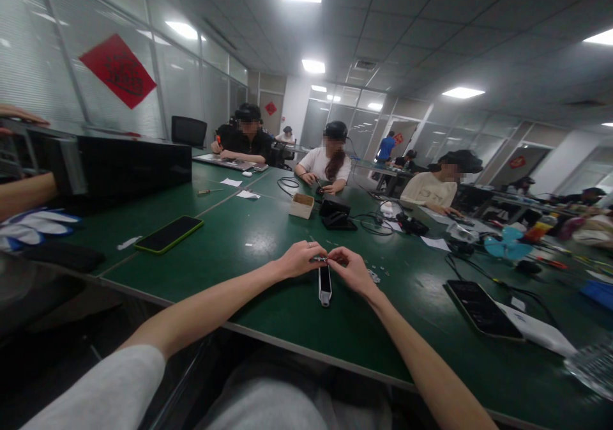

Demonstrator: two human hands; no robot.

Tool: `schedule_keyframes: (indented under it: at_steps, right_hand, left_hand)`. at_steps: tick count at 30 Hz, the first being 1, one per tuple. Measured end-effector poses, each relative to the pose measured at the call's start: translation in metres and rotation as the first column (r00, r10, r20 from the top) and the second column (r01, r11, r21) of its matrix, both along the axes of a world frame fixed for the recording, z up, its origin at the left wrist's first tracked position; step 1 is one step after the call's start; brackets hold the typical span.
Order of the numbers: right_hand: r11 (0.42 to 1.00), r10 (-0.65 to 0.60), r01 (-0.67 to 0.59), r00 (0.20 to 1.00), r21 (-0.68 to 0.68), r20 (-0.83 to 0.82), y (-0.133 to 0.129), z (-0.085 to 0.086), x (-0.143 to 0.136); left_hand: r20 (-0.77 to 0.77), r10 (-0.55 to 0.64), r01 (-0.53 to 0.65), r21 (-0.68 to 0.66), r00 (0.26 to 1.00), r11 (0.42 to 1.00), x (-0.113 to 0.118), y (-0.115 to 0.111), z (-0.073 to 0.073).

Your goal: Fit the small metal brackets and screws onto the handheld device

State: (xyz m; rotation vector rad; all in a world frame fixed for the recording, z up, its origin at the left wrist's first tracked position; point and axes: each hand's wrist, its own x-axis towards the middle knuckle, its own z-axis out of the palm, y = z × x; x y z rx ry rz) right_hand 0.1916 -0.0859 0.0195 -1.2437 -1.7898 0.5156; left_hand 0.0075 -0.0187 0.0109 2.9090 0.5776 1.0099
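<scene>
On the green table [268,289] a slim device [324,284] with a black face and a pale casing lies lengthwise, its narrow end towards me. My left hand [301,259] is at its far end from the left, fingers bent together in a pinch. From the right, my right hand [353,270] meets it there, thumb and fingertips closed together. A tiny piece seems to sit between the fingertips, too small to name. The fingers hide the device's far end. Several small loose parts [373,276] lie just right of my right hand.
A green-edged phone [170,234] lies to the left, another phone [483,308] to the right. Ahead stand a small cardboard box [301,206] and a black stand [336,215] beside cables. A blue fan [507,245] is farther right. Co-workers sit across the table.
</scene>
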Motion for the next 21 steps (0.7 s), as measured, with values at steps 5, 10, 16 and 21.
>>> schedule_keyframes:
  at_steps: [5, 10, 16, 21]
  right_hand:
    - [1.0, -0.005, 0.005, 1.0, 0.017, -0.005, 0.0, -0.001, -0.001]
    - [0.999, -0.014, 0.014, 1.0, 0.03, 0.008, 0.001, -0.002, 0.0]
    - [0.999, -0.013, 0.011, 0.998, 0.043, 0.055, 0.001, -0.002, 0.0]
    - [0.989, -0.105, 0.083, 0.977, 0.121, 0.186, 0.004, -0.002, 0.013]
  left_hand:
    - [0.004, -0.018, 0.018, 0.027, 1.0, 0.999, 0.0, 0.002, -0.002]
    - [0.013, -0.015, 0.014, 0.044, 1.0, 0.999, 0.0, 0.005, -0.005]
    - [0.017, -0.006, 0.005, 0.038, 1.0, 0.999, 0.0, 0.004, -0.004]
    - [-0.011, 0.027, -0.027, -0.048, 1.0, 0.998, -0.007, 0.01, 0.001]
